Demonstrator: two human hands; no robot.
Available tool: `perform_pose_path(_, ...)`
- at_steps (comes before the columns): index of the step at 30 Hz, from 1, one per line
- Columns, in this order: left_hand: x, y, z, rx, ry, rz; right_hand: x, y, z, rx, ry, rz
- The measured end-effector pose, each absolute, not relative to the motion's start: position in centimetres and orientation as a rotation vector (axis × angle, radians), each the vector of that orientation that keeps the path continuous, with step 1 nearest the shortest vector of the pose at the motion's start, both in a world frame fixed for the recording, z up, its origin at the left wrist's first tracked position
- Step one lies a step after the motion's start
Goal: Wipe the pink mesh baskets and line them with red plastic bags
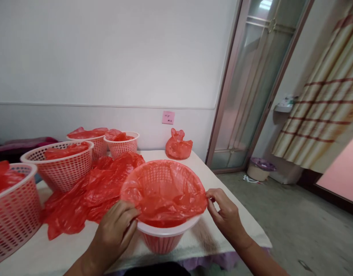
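Observation:
A pink plastic basket point(162, 241) with a pale rim stands near the front edge of the cloth-covered table. Inside it a thin red plastic bag point(167, 195) is spread, its upper edge lying over the far rim. My left hand point(116, 226) pinches the bag's edge at the near left of the rim. On the right side, my right hand point(224, 211) holds the bag's edge between thumb and fingers, slightly outside the rim. At the near side the bag sags inside, leaving the pale rim bare.
Loose red bags point(98, 188) lie left of the basket. Several more baskets point(64, 165) with red bags in them stand further left. A knotted red bag point(178, 145) sits at the table's far corner. A lined bin point(258, 170) stands on the floor by the glass door.

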State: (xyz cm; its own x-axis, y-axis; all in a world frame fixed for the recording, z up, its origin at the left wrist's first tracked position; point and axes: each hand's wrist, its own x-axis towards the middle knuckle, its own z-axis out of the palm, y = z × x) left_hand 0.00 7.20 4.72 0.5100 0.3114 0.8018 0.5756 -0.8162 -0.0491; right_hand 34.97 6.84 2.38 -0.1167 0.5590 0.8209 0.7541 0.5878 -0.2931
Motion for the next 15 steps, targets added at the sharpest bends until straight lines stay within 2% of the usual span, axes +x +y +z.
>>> perform_pose_path(6,-1.0,6.4,1.7,-2.49,-0.682,-1.311,34.7,6.2,1.5,-1.063,-1.825,-0.246)
perform_pose_path(15,-0.7,6.7,0.0,-2.503,-0.894,-1.299,34.2,6.5,-0.2,-1.18,-1.898,-0.183)
